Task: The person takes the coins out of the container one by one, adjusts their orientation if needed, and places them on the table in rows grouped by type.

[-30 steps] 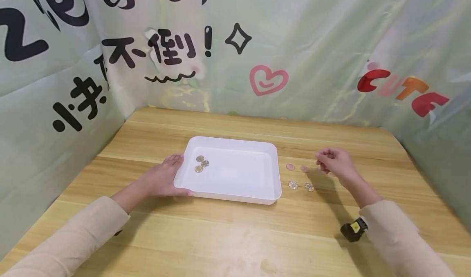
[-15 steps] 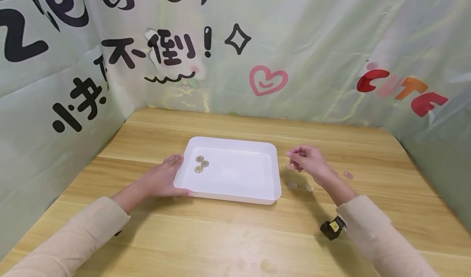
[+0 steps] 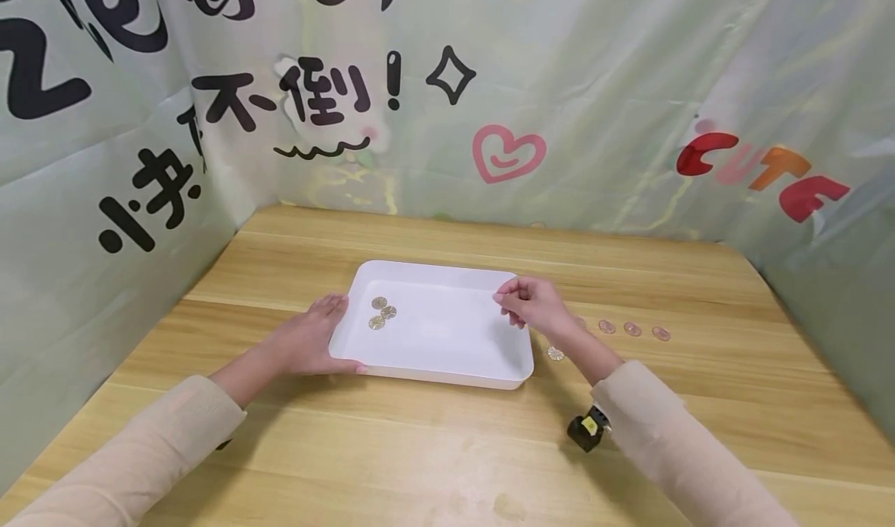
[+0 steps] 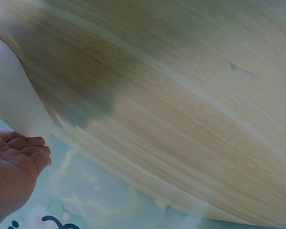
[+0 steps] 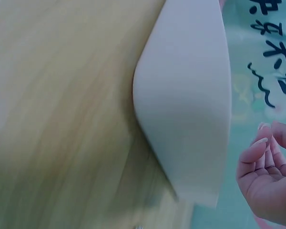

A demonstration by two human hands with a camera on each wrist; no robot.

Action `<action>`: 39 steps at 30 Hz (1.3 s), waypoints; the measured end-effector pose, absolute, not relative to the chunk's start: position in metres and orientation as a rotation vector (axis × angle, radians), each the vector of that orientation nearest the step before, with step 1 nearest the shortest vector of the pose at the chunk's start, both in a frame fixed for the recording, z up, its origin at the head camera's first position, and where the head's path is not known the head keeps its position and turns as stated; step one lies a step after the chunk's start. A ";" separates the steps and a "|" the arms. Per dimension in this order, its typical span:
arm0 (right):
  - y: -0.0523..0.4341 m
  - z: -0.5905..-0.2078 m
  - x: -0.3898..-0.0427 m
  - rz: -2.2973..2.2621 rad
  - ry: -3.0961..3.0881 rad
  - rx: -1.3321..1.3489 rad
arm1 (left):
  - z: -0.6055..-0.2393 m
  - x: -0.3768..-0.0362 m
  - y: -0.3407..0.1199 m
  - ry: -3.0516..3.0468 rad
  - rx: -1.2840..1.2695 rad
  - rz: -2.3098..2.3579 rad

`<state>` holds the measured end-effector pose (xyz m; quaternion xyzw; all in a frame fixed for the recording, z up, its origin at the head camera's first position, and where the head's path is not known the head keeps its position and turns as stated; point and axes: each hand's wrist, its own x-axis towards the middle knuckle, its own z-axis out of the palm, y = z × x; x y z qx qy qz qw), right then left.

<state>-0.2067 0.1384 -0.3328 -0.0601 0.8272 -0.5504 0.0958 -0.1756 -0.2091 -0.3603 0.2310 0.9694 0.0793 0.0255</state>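
Note:
A white tray (image 3: 440, 336) lies on the wooden table, with three gold-coloured coins (image 3: 383, 312) near its left end. My left hand (image 3: 315, 336) holds the tray's left end, thumb along the front edge and fingers at the side. Over the tray's right rim is my right hand (image 3: 534, 305), thumb and fingertips brought together to pinch a small coin, mostly hidden by the fingers. The right wrist view has that hand (image 5: 269, 176) beyond the tray's wall (image 5: 186, 105). In the left wrist view, the left fingers (image 4: 31, 148) meet the tray's outer wall (image 4: 14, 86).
Several pinkish coins (image 3: 632, 329) form a row right of the tray, partly covered by the right forearm. A silvery coin (image 3: 555, 353) lies in front of them. Printed cloth (image 3: 594, 68) encloses the table (image 3: 391, 449) at the back and sides.
My right hand has moved left from above the coins to over the tray's right rim, fingertips still together. More pinkish coins show behind it. The left hand and tray stay put.

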 end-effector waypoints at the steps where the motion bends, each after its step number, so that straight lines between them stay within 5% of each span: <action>1: 0.134 -0.334 -0.207 -1.633 2.445 -0.190 | -0.360 -0.175 -0.209 2.997 0.712 0.245; 39: -0.025 -0.369 -0.233 -1.422 2.397 -0.293 | -0.364 -0.178 -0.211 3.018 0.742 0.267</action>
